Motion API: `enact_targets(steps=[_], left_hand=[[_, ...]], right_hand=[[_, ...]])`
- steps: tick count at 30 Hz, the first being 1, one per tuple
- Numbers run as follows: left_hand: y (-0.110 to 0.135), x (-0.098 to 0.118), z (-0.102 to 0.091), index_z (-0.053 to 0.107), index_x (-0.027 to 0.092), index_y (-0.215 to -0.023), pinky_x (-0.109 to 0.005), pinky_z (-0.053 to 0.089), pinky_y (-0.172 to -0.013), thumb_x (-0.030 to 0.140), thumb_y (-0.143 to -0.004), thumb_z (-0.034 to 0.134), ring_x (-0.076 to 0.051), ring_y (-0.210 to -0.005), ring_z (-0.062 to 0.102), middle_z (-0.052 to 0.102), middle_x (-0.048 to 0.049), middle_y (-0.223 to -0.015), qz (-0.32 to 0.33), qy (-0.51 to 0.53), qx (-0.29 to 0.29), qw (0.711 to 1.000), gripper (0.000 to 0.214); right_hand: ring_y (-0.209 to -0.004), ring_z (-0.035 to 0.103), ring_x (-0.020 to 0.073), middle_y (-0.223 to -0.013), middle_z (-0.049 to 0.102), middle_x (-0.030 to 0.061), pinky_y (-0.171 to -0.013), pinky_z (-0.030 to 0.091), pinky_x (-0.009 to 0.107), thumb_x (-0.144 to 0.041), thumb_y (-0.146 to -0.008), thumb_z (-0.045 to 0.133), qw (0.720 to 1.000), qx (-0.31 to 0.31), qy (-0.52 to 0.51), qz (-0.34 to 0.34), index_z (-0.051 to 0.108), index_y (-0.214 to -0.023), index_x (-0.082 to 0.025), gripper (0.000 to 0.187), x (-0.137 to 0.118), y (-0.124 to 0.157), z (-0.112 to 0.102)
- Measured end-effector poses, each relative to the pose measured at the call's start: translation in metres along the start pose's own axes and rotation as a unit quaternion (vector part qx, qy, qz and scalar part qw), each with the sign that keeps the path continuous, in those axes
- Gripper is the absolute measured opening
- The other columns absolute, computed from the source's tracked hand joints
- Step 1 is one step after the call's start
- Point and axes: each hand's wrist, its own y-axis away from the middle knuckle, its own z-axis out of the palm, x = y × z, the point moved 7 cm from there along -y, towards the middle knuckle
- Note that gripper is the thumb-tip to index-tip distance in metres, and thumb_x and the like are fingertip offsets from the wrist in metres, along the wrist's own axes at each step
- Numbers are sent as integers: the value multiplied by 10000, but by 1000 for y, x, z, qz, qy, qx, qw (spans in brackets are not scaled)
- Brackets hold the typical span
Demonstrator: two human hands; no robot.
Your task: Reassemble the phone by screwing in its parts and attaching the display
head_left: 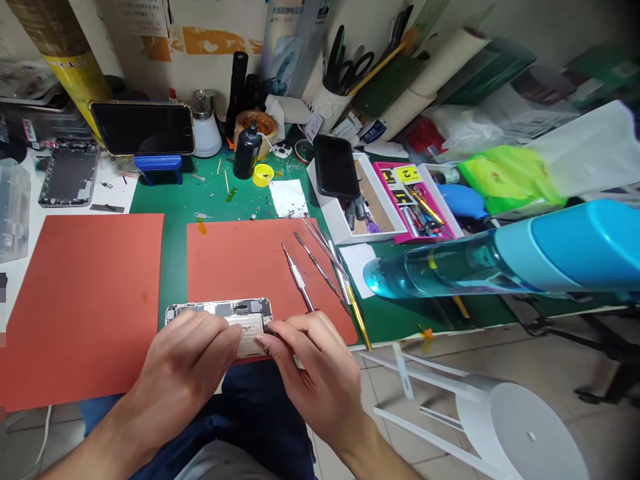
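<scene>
The left hand (187,363) and right hand (315,373) grip an opened phone (250,313) between them, fingers curled inward. It lies between the hands on an orange mat (260,267), a steel pry tool (297,277) just beyond the right hand.

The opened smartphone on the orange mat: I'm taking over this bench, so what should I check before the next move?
Both hands on the phone: left hand and right hand are on the opened smartphone: ok.
Phone on a mat: it sits at the near edge of the orange mat: ok.
Tools within reach: two steel pry tools lie beside the phone: ok.
Yellow-handled tool clear of the bench edge: not ok, it reaches the edge.
Part under the right fingers: cannot tell, hidden.
</scene>
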Motion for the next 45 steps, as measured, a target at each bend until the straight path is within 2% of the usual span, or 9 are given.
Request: enact_targets(steps=[7, 16, 23, 33, 38, 45], left_hand=[[-3, -1, 12, 621, 200, -1008, -389, 380, -712, 77, -1076, 573, -189, -753, 552, 623, -2, -842, -13, -53, -15, 998, 148], [-9, 4, 9, 616, 187, -1052, -395, 402, -720, 54, -1070, 598, -197, -787, 595, 660, -20, -891, -11, -48, 16, 999, 135], [-7, 3, 10, 625, 193, -1026, -393, 392, -715, 26, -1061, 584, -199, -778, 562, 643, -16, -873, -19, -54, 30, 998, 175], [-3, -4, 11, 654, 200, -1049, -350, 431, -746, 95, -1090, 596, -168, -776, 577, 651, 7, -864, -69, 0, 31, 997, 127], [-1, -5, 10, 663, 210, -1085, -347, 425, -729, 111, -1110, 567, -159, -766, 600, 691, 17, -888, -89, 26, 21, 995, 140], [6, -10, -10, 651, 199, -1122, -360, 447, -785, 92, -1072, 636, -182, -850, 612, 713, -19, -983, -50, -9, 35, 998, 119]], right_hand=[[-786, 651, 191, -891, 718, 28, -703, 520, 343, -96, -1034, 669, 999, -15, 13, 36, 703, -1103, -245, 167, 5, -3, 10], [-738, 632, 185, -817, 686, 5, -673, 488, 336, -110, -1042, 659, 998, -17, 25, 56, 679, -986, -249, 151, 6, -8, 17], [-736, 605, 183, -803, 673, 6, -681, 459, 332, -116, -1044, 672, 998, -15, 13, 65, 685, -961, -232, 144, 7, -9, 19], [-773, 606, 177, -855, 685, 15, -677, 464, 311, -88, -1053, 639, 998, -39, -31, 48, 713, -1084, -210, 145, 4, -9, 19], [-784, 609, 182, -871, 696, 25, -697, 474, 322, -85, -1063, 609, 998, -55, -13, 37, 699, -1083, -207, 153, 4, -7, 21], [-788, 587, 189, -880, 688, 42, -731, 476, 341, -22, -1021, 649, 999, -31, 27, -10, 683, -1136, -191, 206, -3, -5, 20]])
